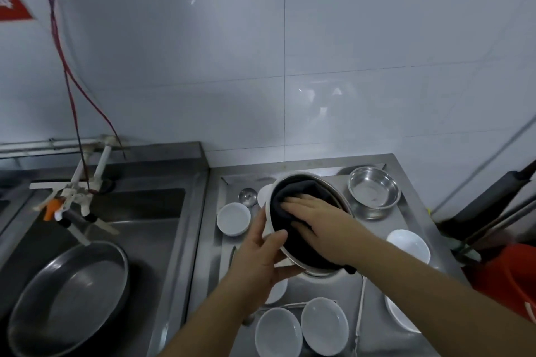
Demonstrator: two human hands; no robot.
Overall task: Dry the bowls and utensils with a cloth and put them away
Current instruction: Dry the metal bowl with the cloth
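Steel bowl [311, 223], tilted: your left hand [262, 258] grips its 7 o'clock rim; your right hand [322, 219], fingers spread, presses the dark cloth [301, 243] inside.

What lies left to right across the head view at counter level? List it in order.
Large metal pan in the sink → tap → small white bowl → held metal bowl with dark cloth → empty steel bowl → orange bucket.

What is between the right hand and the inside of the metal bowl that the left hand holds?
In the head view, a dark cloth lies there: the right hand presses it into the metal bowl, which the left hand grips.
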